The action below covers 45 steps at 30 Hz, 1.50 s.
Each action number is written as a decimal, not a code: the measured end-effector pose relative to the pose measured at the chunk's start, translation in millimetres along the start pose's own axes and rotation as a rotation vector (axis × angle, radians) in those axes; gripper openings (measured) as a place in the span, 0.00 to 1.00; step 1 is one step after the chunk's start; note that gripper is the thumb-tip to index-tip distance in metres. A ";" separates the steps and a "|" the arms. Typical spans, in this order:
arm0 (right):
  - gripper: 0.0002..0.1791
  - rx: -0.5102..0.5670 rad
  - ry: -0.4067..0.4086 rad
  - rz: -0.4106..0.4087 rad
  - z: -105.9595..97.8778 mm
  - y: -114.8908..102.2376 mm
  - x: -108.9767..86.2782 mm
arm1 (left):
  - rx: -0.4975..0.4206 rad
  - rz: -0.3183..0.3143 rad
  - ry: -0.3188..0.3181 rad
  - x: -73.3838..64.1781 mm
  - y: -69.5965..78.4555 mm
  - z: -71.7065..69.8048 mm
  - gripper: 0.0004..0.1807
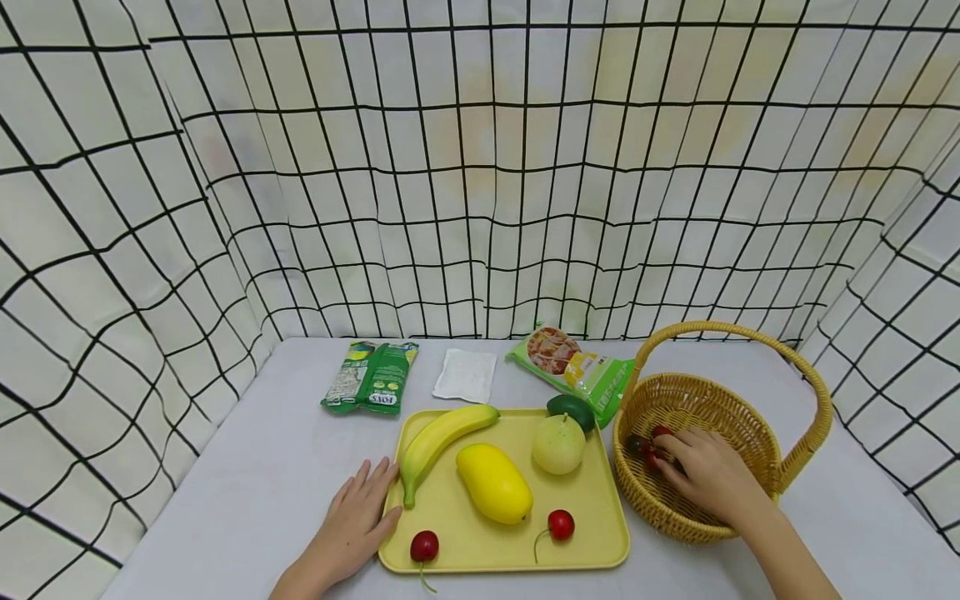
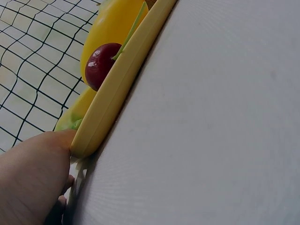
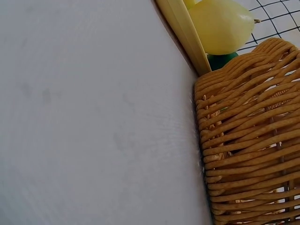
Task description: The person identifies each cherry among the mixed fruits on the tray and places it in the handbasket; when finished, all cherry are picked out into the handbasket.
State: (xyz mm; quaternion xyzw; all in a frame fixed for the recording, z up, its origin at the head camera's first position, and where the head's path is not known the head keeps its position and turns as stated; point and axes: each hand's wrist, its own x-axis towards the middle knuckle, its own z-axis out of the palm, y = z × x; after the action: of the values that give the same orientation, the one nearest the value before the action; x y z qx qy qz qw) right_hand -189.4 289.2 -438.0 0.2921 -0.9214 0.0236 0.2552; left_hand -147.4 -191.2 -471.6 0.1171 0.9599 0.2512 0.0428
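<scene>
My left hand (image 1: 354, 521) lies with extended fingers at the left edge of the yellow tray (image 1: 480, 546), its thumb against the rim. On the tray are a banana (image 1: 438, 442), a yellow mango (image 1: 495, 483), a pale green round pear (image 1: 558, 444), a dark green avocado-like fruit (image 1: 572, 412) at the back corner, and two cherries, one at the left (image 1: 424, 546) and another cherry (image 1: 560, 525) farther right. Inside the wicker basket (image 1: 693, 533), my right hand (image 1: 708, 471) has its fingertips at small red fruits (image 1: 651, 458); whether it grips one is unclear. A dark round piece (image 1: 636, 446) lies beside them.
A green snack packet (image 1: 372, 377), a white square packet (image 1: 465, 375) and a green-and-white food bag (image 1: 577, 371) lie behind the tray. The basket's tall handle (image 1: 821, 417) arches over it. White walls with black netting (image 1: 491, 221) enclose the table.
</scene>
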 end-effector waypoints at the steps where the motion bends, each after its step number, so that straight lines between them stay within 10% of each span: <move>1: 0.14 -0.002 0.007 -0.007 -0.5 0.1 0.2 | 0.000 -0.001 0.000 0.0 -0.1 0.0 0.35; 45: 0.10 0.092 0.154 -0.199 -36.7 -52.2 29.8 | 0.007 0.014 0.021 -0.9 -0.3 0.8 0.34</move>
State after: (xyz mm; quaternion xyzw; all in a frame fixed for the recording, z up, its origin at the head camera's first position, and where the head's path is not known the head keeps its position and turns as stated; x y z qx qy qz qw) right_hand -164.8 237.4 -397.3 0.3909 -0.8635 0.0627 0.3126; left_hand -146.5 -191.3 -472.4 0.1212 0.9603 0.2493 0.0305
